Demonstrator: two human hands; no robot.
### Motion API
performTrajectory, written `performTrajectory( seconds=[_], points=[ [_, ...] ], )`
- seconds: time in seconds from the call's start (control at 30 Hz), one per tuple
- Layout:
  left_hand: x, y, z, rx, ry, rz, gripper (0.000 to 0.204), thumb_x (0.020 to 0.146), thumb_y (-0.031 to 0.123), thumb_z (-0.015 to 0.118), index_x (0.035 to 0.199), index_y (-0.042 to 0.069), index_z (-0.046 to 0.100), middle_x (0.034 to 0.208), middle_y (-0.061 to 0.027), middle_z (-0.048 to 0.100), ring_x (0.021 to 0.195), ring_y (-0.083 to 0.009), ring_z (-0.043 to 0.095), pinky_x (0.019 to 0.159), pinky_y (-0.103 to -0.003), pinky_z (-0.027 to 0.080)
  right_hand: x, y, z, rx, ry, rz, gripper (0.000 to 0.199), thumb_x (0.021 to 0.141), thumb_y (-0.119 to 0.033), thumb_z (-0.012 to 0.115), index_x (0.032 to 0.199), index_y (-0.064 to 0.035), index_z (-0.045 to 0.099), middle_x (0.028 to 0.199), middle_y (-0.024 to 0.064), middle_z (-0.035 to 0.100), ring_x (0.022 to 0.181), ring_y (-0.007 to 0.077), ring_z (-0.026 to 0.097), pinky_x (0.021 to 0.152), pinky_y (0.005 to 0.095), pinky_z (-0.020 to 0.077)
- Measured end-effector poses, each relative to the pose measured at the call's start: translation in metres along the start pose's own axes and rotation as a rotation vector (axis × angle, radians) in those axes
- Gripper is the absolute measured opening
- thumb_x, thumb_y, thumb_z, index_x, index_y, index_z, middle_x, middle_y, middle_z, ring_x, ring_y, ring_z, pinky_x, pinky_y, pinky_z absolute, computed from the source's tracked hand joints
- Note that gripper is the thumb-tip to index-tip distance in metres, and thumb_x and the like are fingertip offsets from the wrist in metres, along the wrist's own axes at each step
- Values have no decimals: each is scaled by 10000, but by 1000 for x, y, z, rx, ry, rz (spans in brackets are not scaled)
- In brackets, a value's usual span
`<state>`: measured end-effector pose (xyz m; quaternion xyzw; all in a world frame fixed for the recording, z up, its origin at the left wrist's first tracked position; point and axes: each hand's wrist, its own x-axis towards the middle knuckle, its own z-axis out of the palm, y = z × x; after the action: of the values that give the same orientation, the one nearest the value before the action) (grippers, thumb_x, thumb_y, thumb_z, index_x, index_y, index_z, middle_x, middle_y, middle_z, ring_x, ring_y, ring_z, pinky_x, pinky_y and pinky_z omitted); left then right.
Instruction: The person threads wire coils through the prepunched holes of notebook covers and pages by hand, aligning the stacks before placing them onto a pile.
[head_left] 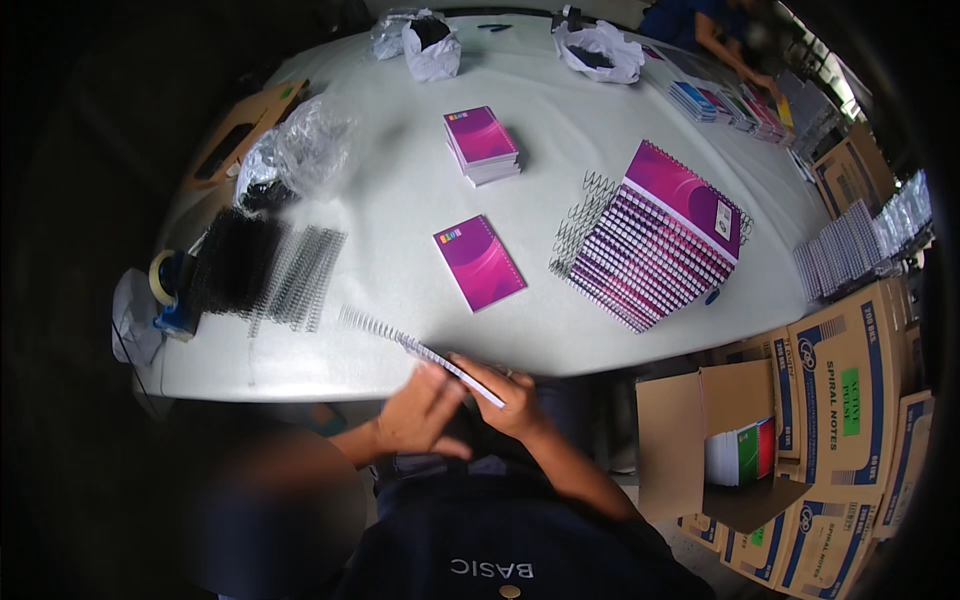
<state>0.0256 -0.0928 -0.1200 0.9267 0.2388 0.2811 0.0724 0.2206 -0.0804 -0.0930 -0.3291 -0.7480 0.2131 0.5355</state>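
Near the table's front edge, my right hand (512, 402) grips a thin notebook (468, 380), turned edge-up so its cover is hidden. A wire spiral coil (372, 323) runs along its upper edge and sticks out past its far left end. My left hand (422, 408) is at the coil side of the notebook, fingers stretched and thumb apart, partly blurred by motion; whether it touches the coil I cannot tell. Beyond my hands lies a purple notebook (480, 264) with punched holes along one edge. A stack of purple notebooks (482, 140) sits farther back.
On the right, spiral-bound notebooks (640, 250) lie in overlapping rows beside loose coils (585, 215). Black and grey coils (310, 275) and a tape dispenser (175, 295) are at left. Cartons (840, 370) stand lower right. A person (715, 35) works at the far right.
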Motion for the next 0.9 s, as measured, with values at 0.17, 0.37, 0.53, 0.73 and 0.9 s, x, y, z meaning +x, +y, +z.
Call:
performTrajectory(
  seconds=[0.17, 0.37, 0.53, 0.73, 0.9],
  points=[
    [40, -26, -33, 592, 389, 129, 1034, 757, 735, 469, 1303, -130, 318, 1325, -389, 297, 1248, -580, 251, 1011, -652, 202, 7, -7, 7, 38, -156, -106, 405, 769, 42, 581, 1170, -18, 584, 1118, 134, 633, 1003, 284, 627, 831, 359, 516],
    [-1, 5, 0, 263, 118, 301, 1064, 763, 765, 399, 1285, -160, 345, 1366, -402, 228, 1232, -571, 276, 950, -694, 250, 5, 2, 7, 20, -132, -11, 399, 784, 17, 581, 1180, -33, 576, 1170, 125, 609, 1048, 287, 604, 864, 369, 507],
    [39, -20, -7, 376, 364, 52, 1039, 766, 760, 353, 1350, -96, 286, 1347, -335, 289, 1287, -516, 227, 1036, -623, 165, -1, 5, 10, 118, -206, 41, 483, 794, -65, 604, 1263, -25, 501, 1248, 141, 557, 1052, 313, 599, 881, 372, 499],
    [48, 29, -21, 365, 146, -137, 579, 783, 468, 618, 1255, 142, 543, 1240, -107, 502, 1228, -332, 405, 1006, -533, 229, 13, 6, -4, 374, -252, 454, 457, 840, -75, 606, 1245, -52, 394, 1165, 161, 596, 1003, 272, 615, 830, 359, 493],
    [101, 13, -63, 119, -37, -151, 303, 731, 208, 707, 1018, 138, 639, 1025, 20, 606, 956, -171, 555, 867, -400, 327, 11, 20, -1, 353, -187, 483, 385, 800, -15, 608, 1152, -35, 454, 1079, 136, 567, 965, 286, 603, 809, 355, 484]
  ],
)
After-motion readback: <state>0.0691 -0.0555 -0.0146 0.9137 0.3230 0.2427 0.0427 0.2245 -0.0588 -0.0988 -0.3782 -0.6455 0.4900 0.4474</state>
